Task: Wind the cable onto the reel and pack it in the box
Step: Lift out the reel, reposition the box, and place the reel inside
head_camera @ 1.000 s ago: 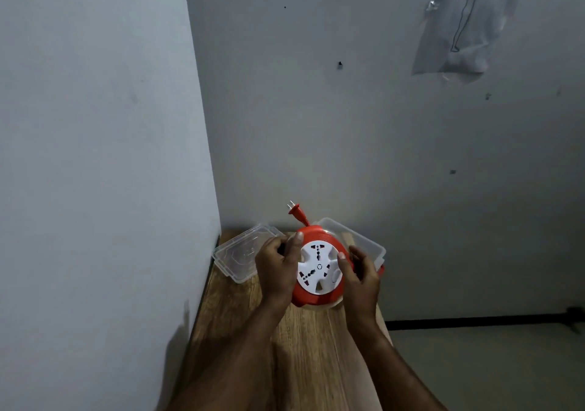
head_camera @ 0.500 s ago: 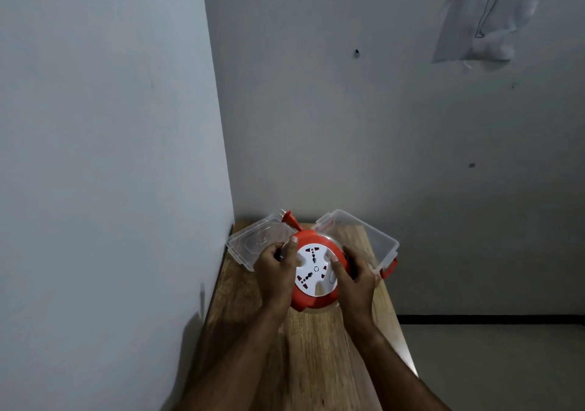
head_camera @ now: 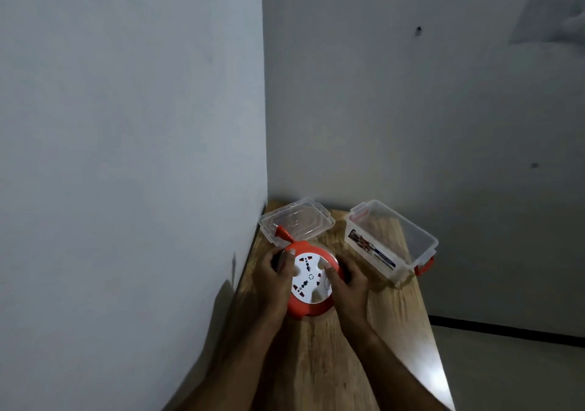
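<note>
Reel (head_camera: 311,279): round orange body with a white socket face turned up toward the camera; held between both hands above the near part of the wooden table (head_camera: 319,357).
Left hand (head_camera: 273,279): at the reel's 9 o'clock side; fingers curled round the rim, thumb lying on the edge of the white face.
Right hand (head_camera: 348,285): at the reel's 3 o'clock side; fingers wrapped round the rim, thumb pressed on the white face.
Plug (head_camera: 282,233): orange, projecting from the reel at 11 o'clock, overlapping the lid in this view.
Lid (head_camera: 297,221): clear plastic, lying flat on the table at 12 o'clock from the reel, close to the wall corner.
Box (head_camera: 391,241): clear plastic, open, with orange latches and a printed label on its side; stands on the table at 2 o'clock from the reel, apart from it.
</note>
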A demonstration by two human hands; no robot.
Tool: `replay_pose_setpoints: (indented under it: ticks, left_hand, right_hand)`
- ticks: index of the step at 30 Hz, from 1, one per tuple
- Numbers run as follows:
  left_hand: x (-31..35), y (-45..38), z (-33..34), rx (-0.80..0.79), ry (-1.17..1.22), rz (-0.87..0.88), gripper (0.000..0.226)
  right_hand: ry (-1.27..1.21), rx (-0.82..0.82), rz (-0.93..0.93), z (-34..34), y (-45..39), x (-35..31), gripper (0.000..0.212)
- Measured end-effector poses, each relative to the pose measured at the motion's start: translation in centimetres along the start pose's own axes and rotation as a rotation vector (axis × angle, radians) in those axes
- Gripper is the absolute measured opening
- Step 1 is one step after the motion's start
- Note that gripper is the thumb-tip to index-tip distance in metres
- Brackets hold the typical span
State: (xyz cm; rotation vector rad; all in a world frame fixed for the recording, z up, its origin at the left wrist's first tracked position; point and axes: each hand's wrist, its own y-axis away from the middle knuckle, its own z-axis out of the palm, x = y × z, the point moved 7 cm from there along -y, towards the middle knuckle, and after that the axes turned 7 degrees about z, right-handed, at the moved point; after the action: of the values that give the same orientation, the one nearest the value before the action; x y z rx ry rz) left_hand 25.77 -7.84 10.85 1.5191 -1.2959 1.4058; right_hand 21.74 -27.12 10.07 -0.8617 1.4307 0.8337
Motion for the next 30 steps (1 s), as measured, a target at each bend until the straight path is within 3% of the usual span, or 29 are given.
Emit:
replay_pose_setpoints:
  ticks: [7,12,19,30]
  left_hand:
    - [-4.1,1.8,-3.6,0.011,-0.094,-0.093,0.042]
    - [-5.9,3.6,-6.3,0.026,-0.218,-0.098,0.026]
    - [-9.6,5.2,-8.4,0.051,-0.240,-0.183,0.027]
    - [-11.4,6.2,-8.2,0.026,-0.329,-0.127,0.031]
  right_hand:
    - [0.071,-0.080,0.099,2.9,1.8,4.3,0.037]
    - [0.133,-0.127,0.174,4.6,4.2,7.8,0.043]
    - [0.295,-0.134,0.178,6.5,6.2,10.3,0.040]
    - [0.450,-0.133,0.196,6.8,7.8,11.5,0.046]
